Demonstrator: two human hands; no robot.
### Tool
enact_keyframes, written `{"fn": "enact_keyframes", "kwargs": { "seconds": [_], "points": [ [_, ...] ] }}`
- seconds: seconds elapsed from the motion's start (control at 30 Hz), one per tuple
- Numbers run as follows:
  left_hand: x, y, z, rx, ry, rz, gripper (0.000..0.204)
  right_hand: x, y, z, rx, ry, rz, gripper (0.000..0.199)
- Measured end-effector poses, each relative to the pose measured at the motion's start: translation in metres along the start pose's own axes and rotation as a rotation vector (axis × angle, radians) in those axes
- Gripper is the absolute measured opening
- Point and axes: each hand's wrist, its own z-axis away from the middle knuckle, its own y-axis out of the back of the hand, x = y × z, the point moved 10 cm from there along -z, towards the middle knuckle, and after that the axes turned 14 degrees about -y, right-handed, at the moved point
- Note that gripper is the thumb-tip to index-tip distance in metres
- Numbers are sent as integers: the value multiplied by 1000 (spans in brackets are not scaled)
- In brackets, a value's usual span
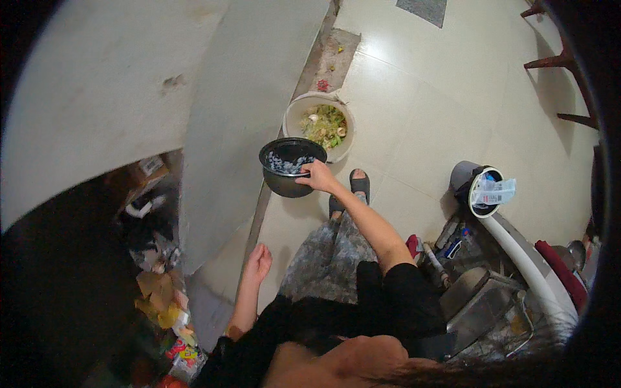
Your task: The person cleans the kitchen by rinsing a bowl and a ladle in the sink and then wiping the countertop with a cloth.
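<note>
**Dark pot held by its rim above the floor, beside a scrap bucket**

Lower centre of the frame: your left hand hangs free at your side, fingers loosely spread, holding and touching nothing. At the lower left lies a clutter of cardboard scraps and coloured wrappers.

Centre of the frame: your right hand is stretched forward and pinches the near rim of a dark round pot, fingers curled over the edge. The pot hangs level over the pale tiled floor, above the foot of a grey slab; water seems to glint inside it. Your sandalled foot shows just right of the hand.

Just beyond the pot, and partly overlapped by it, stands a pale bucket holding green and white vegetable scraps.

Judged from this pose, the step in hand is carrying the pot toward the bucket. A next move would call for a firm pinch on the rim, since one hand bears the whole weight, and a controlled tilt so that nothing lands on the floor.
</note>
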Motion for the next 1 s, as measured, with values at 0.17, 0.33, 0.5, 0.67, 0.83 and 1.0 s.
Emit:
{"fn": "enact_keyframes", "kwargs": {
  "seconds": [0.17, 0.33, 0.5, 0.67, 0.83, 1.0],
  "points": [
    [7, -15, -9, -66, 79, -9, 18, -83, 11, 112, 132, 378, 280, 21],
    [-14, -78, 14, -329, 288, -283, 42, -114, 37, 219, 311, 447, 508, 15],
    [-105, -149, 99, -634, 530, -466, 48, -117, 67, 356, 680, 448, 694, 6],
    [-136, -194, 166, -791, 643, -703, 24, -131, 105, 474, 944, 213, 738, 6],
    [-208, -251, 245, -1216, 755, -1123, 34, -113, 125, 570, 1244, -149, 725, 6],
    [-346, -239, 344, -1450, 743, -1338, 36, -14, 119, 709, 1306, -532, 447, 22]
  ]
}}
